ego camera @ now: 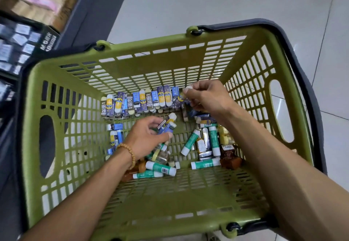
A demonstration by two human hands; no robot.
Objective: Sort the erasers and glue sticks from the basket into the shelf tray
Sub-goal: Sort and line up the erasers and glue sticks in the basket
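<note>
Both my hands are down in the green basket (62, 146) right now. My left hand (146, 136) grips a couple of blue-sleeved erasers (167, 126) just above the basket floor, and my right hand (206, 97) pinches one more eraser (182, 97) at the end of the row of erasers (139, 101) lined up against the far wall. Green-and-white glue sticks (190, 142) lie scattered loose on the bottom with some small brown bottles (229, 158). Wooden bead bracelet (128, 153) sits on my left wrist. Blurry shelf (20, 40) with boxed stock is off to the left, over a tiled floor (207, 0).
</note>
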